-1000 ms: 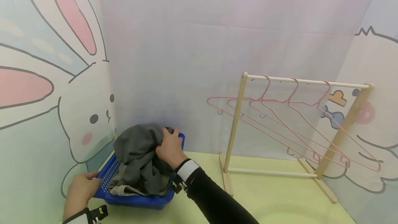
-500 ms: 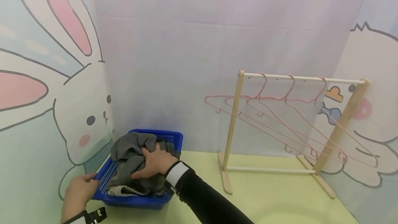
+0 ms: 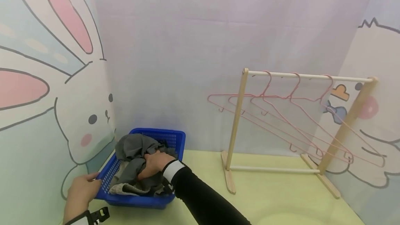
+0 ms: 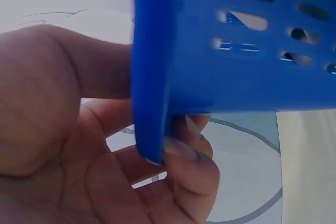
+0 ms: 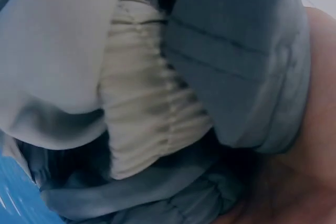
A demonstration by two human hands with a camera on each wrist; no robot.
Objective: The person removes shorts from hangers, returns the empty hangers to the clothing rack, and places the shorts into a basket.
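Note:
The blue perforated plastic basket (image 3: 140,201) stands at the left, heaped with crumpled clothes. My left hand (image 3: 82,188) grips its left rim; in the left wrist view, the thumb lies on one side and curled fingers on the other side of the blue rim (image 4: 152,66). A dark grey garment (image 3: 134,146) lies on top of the heap, over a beige one (image 3: 125,188) with a gathered elastic band (image 5: 149,93). My right hand (image 3: 155,164) is sunk into the heap and grips a fold of the grey garment, with a stitched hem (image 5: 226,51) close by the palm. Its fingertips are hidden in cloth.
A small wooden rack (image 3: 237,121) with a white top rail stands on the yellow-green table (image 3: 275,200) at the right. Three pink wire hangers (image 3: 293,96) hang from it. Printed panels stand left and right, and a pale curtain (image 3: 187,61) hangs behind.
My right hand has come down from the back right of the basket into the middle of the clothes, and the raised grey cloth has sunk lower. The left hand keeps its grip on the rim.

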